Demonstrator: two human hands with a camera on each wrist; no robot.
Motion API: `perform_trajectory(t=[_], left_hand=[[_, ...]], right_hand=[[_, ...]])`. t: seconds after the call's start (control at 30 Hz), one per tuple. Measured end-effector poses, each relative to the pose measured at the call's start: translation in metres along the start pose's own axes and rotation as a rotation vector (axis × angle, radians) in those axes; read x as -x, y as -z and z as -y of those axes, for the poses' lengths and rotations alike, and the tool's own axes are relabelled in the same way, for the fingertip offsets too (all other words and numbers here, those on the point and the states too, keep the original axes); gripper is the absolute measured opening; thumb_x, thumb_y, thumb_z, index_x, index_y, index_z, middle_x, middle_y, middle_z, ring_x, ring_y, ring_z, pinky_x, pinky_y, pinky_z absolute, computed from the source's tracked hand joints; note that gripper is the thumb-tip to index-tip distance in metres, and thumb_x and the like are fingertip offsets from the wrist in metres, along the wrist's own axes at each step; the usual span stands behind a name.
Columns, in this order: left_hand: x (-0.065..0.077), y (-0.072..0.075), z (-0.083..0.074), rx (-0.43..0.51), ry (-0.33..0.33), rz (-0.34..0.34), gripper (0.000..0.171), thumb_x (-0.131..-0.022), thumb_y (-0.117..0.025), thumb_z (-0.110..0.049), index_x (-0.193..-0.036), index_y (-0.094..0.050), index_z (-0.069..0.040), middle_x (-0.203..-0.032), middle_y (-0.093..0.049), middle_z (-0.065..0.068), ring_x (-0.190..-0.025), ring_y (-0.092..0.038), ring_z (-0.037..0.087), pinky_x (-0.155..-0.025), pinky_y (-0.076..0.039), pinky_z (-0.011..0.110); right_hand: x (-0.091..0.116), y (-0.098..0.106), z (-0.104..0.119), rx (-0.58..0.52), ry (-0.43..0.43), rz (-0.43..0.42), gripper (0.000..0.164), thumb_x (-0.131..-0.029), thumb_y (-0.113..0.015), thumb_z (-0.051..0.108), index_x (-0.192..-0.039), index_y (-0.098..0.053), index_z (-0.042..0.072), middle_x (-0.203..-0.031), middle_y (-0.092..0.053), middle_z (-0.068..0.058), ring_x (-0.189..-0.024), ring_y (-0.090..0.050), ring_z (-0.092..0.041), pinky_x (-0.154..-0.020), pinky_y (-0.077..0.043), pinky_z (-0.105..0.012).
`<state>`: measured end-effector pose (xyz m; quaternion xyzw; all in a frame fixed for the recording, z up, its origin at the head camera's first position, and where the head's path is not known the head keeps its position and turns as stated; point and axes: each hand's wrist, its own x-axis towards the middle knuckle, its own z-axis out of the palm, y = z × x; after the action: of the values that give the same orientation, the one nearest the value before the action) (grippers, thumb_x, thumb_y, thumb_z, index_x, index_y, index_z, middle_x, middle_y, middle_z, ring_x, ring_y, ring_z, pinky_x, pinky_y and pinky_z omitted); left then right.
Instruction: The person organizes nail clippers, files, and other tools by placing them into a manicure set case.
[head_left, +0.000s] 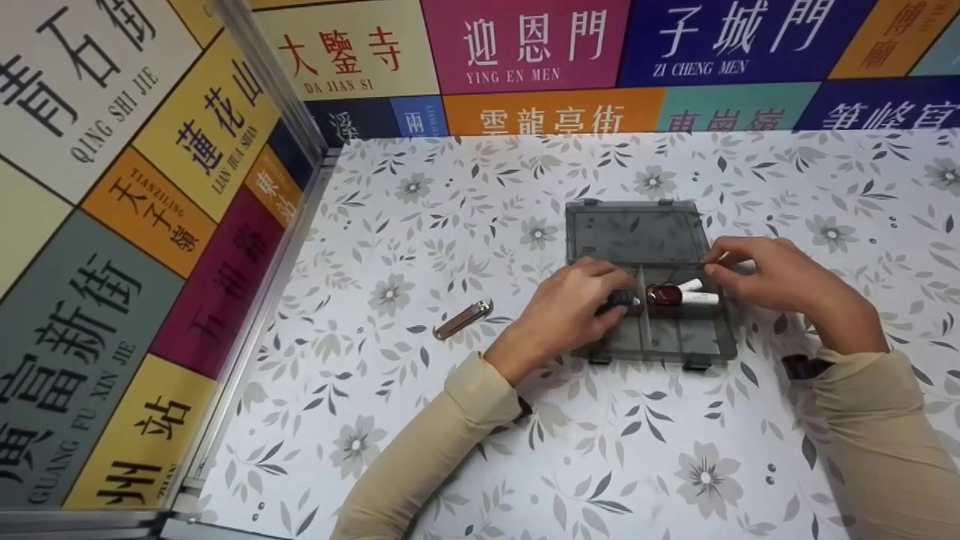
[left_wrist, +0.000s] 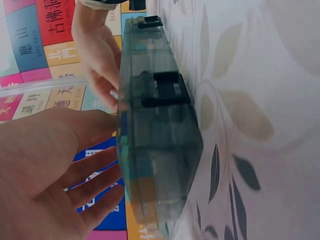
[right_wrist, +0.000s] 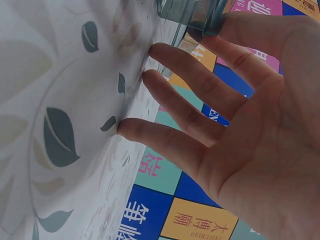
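A grey see-through plastic box (head_left: 686, 345) with dividers lies on the table, its lid (head_left: 637, 234) folded back. My left hand (head_left: 574, 304) reaches into its left side, thumb and fingers around a small dark bottle (head_left: 624, 301). In the left wrist view, the box wall (left_wrist: 155, 145) hides these fingertips. Beside that bottle, a dark red nail polish bottle with a white cap (head_left: 699, 298) lies in a compartment, near another white cap (head_left: 690, 285). My right hand (head_left: 772, 274) pinches the box's right edge between thumb and index finger; its other fingertips (right_wrist: 129, 129) touch the table.
Left of the box, a nail clipper (head_left: 463, 320) lies on the flower-patterned tabletop (head_left: 450, 465). Colourful sign-covered panels (head_left: 525, 45) stand along the back and left, with a metal frame edge (head_left: 225, 367) at the left.
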<state>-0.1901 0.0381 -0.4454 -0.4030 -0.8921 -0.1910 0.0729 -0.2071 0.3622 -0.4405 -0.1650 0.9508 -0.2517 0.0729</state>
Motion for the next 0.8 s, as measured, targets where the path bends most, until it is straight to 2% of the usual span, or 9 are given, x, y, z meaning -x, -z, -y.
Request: perform_trajectory(t=[0.23, 0.57, 0.8], left_hand=[[0.012, 0.008, 0.010, -0.005, 0.031, -0.015, 0.027, -0.103, -0.074, -0.029, -0.128, -0.075, -0.018, -0.132, -0.075, 0.000, -0.126, -0.069, 0.017, -0.103, -0.060, 0.032], [0.034, 0.015, 0.017, 0.007, 0.062, -0.020, 0.028, -0.102, -0.075, -0.026, -0.129, -0.075, -0.019, -0.134, -0.076, 0.000, -0.124, -0.071, 0.018, -0.104, -0.061, 0.032], [0.053, 0.020, 0.026, 0.026, 0.080, -0.048, 0.030, -0.103, -0.074, -0.026, -0.133, -0.074, -0.020, -0.134, -0.076, -0.001, -0.127, -0.069, 0.018, -0.105, -0.060, 0.033]], right_hand=[[0.001, 0.001, 0.002, 0.012, -0.024, 0.008, 0.014, -0.108, -0.065, 0.023, -0.117, -0.075, 0.016, -0.117, -0.081, -0.017, -0.115, -0.074, -0.045, -0.087, -0.057, -0.053], [0.001, 0.002, 0.001, 0.003, -0.032, 0.019, 0.016, -0.108, -0.064, 0.021, -0.119, -0.074, 0.015, -0.118, -0.080, -0.017, -0.117, -0.073, -0.046, -0.091, -0.057, -0.057], [0.001, 0.001, 0.002, -0.001, -0.036, 0.022, 0.015, -0.109, -0.064, 0.023, -0.118, -0.074, 0.016, -0.119, -0.080, -0.017, -0.118, -0.073, -0.045, -0.091, -0.056, -0.057]])
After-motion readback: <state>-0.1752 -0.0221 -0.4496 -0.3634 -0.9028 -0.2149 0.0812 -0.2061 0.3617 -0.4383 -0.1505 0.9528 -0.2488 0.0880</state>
